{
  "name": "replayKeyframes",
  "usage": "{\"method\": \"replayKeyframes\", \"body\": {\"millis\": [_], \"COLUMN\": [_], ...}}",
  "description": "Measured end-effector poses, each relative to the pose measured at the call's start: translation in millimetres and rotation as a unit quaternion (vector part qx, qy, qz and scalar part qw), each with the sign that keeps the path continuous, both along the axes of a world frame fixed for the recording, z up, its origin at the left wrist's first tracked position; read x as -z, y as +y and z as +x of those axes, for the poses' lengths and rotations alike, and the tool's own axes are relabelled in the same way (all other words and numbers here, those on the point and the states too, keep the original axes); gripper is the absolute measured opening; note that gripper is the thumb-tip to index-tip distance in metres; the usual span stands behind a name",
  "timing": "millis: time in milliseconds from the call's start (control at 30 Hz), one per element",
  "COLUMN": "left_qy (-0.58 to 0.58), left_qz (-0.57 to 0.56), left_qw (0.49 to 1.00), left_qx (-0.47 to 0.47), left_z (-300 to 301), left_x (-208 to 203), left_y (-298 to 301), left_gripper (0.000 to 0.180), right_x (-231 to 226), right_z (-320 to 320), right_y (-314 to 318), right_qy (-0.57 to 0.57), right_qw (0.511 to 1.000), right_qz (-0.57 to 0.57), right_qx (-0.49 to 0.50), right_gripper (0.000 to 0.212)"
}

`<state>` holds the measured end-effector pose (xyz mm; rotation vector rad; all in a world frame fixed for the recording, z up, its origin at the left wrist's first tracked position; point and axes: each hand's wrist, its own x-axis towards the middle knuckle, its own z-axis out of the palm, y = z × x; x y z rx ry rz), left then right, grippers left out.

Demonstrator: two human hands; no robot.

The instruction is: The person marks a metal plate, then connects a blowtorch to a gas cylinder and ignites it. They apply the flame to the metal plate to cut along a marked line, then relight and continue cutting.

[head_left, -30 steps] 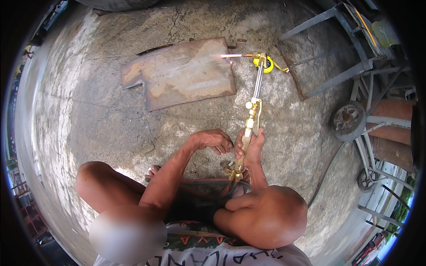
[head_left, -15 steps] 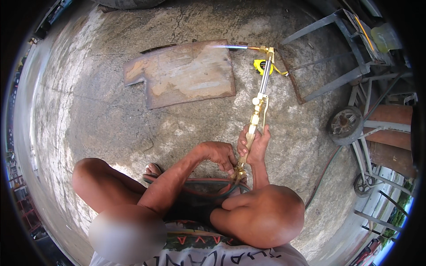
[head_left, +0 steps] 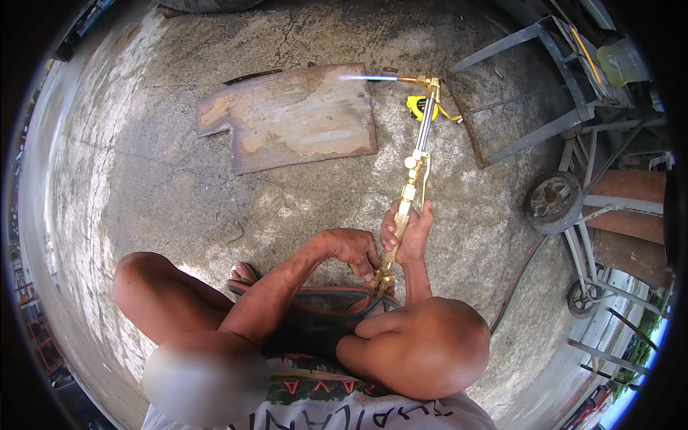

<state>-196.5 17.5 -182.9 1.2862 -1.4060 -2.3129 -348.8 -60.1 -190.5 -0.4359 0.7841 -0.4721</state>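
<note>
My right hand (head_left: 411, 236) is wrapped round the brass handle of a cutting torch (head_left: 426, 125), which points away from me with its head bent to the left. A thin blue flame (head_left: 373, 77) burns from the copper tip, over the far right edge of a rusty steel plate (head_left: 301, 118) lying on the concrete. At the rear end of the torch, my left hand (head_left: 355, 249) has its fingers closed on a brass valve knob, partly hidden by the fingers. Red and green hoses (head_left: 337, 292) run from that end across my lap.
A yellow tape measure (head_left: 418, 108) lies beside the torch head. To the right stand a grey metal frame (head_left: 519, 37) and a wheeled cart (head_left: 554, 203) with rust-brown cylinders (head_left: 631, 215). A hose (head_left: 517, 283) trails along the floor at right.
The view has shifted slightly. Both hands keep their places on the torch, and the flame looks much the same.
</note>
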Motion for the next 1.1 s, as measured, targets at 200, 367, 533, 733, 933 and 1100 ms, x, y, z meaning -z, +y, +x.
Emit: {"method": "replayKeyframes", "body": {"millis": [200,367,533,733,933,1100], "left_qy": [0.033,0.034,0.045,0.032,-0.083,-0.180], "left_qz": [0.019,0.021,0.031,0.019,-0.106,-0.277], "left_qw": [0.999,0.999,0.998,0.999,0.991,0.835], "left_qx": [-0.018,-0.019,-0.031,-0.017,-0.015,-0.440], "left_z": [-1,0,-1,-1,31,24], "left_x": [9,6,9,4,0,-16], "left_y": [3,2,4,2,-18,-48], "left_gripper": [0.042,0.040,0.039,0.038,0.055,0.067], "right_x": [1,0,-1,2,-1,6], "right_z": [0,0,-1,-3,-3,-2], "right_y": [0,0,0,0,2,10], "right_qy": [-0.003,-0.004,-0.006,-0.017,0.016,0.039], "right_qw": [1.000,1.000,1.000,1.000,1.000,0.999], "right_qz": [-0.009,-0.015,-0.015,-0.018,-0.026,-0.012], "right_qx": [-0.001,-0.005,-0.006,-0.003,-0.005,-0.004], "right_gripper": [0.075,0.075,0.075,0.075,0.075,0.075]}}
